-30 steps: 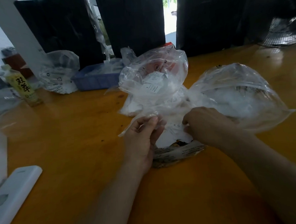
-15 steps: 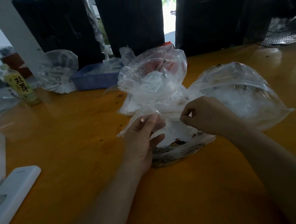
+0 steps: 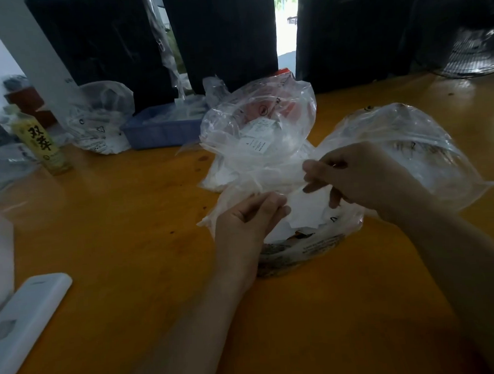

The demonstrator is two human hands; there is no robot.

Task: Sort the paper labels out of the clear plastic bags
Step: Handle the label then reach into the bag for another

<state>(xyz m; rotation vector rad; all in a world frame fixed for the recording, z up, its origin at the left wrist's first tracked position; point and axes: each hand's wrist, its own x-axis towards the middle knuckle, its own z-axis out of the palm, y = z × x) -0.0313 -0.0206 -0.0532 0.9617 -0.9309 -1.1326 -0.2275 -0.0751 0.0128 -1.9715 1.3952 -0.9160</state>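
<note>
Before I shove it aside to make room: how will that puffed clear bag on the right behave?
The puffed clear bag probably weighs little; it looks mostly air. Its thin, crinkled film should cave under a push rather than slide. The right hand overlaps its near side.

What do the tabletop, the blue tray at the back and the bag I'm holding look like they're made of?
Tabletop: probably wood under a glossy orange-brown varnish; it shows soft reflections and small dark specks.
Blue tray: looks like moulded plastic, matte, with an even colour.
Bag, pinched by the left hand and the right hand: thin clear plastic film, crinkled and shiny.
</note>
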